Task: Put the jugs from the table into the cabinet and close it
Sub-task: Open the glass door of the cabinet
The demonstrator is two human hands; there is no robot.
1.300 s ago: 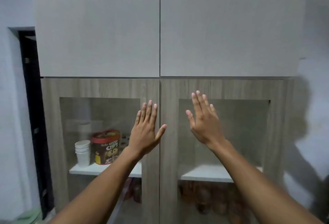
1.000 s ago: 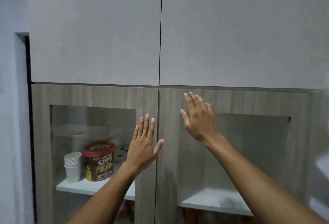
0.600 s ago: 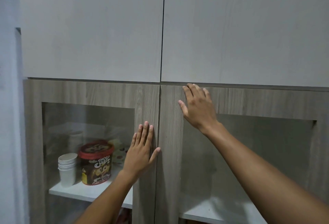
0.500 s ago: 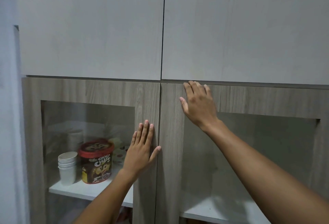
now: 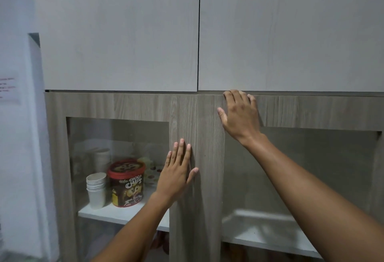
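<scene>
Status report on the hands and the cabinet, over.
Left hand flat on left door. Right hand at right door's top edge. Doors shut. No jugs seen.

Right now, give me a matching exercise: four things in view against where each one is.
Things:
1. left hand
2. right hand
3. paper cups
4. Choco Chips tub

Places:
A. top rail of the right glass door
B. shelf behind the left glass, leftmost
C. flat on the left door's inner stile
D. shelf behind the left glass, right of the stack

Pairs: 1-C, 2-A, 3-B, 4-D
</scene>
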